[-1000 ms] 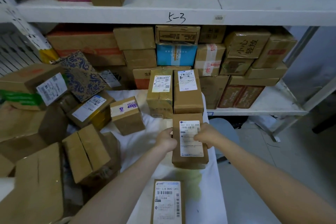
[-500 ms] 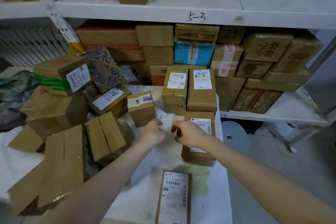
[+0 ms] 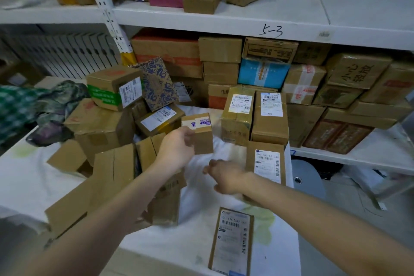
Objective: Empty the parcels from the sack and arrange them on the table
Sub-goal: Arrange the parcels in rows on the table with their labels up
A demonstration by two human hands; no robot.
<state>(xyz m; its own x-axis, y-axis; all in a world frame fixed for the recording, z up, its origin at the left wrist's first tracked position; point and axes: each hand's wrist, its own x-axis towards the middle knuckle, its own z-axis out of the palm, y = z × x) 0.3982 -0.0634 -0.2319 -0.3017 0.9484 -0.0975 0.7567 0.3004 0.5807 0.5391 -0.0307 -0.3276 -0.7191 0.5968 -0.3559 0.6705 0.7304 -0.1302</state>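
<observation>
Head view: the small taped box (image 3: 200, 135) is mid-table, at the right edge of the loose heap, and it is the parcel in hand.
Left hand (image 3: 177, 149): grips that box from its left side, thumb up by the taped label and fingers curled round the side. I'd say this one-handed hold suits so small a carton. I cannot tell whether the box has left the cloth.
Right hand (image 3: 225, 177): hovers just below the box, fingers loosely curled and pinching nothing, likely ready to take the other side.
Arranged row: two upright labelled parcels (image 3: 255, 116) stand side by side at the back. A flat labelled parcel (image 3: 266, 163) lies in front of them, and another labelled parcel (image 3: 233, 242) lies at the near edge. All have labels up, presumably so they can be read.
Table (image 3: 192, 237): white-covered, with bare cloth between the heap and the row, the likely landing spot.
Heap (image 3: 105, 132): tumbled cartons on the left, with a green-taped box (image 3: 112, 89) and a patterned box (image 3: 156, 83) perched on top. Pulling from the heap's edge could shift its neighbours.
In the way: the right forearm crosses the gap, and the flat parcel narrows it.
Beyond: shelves (image 3: 280, 18) packed with cartons, and a grey stool (image 3: 311, 184) beside the table.
</observation>
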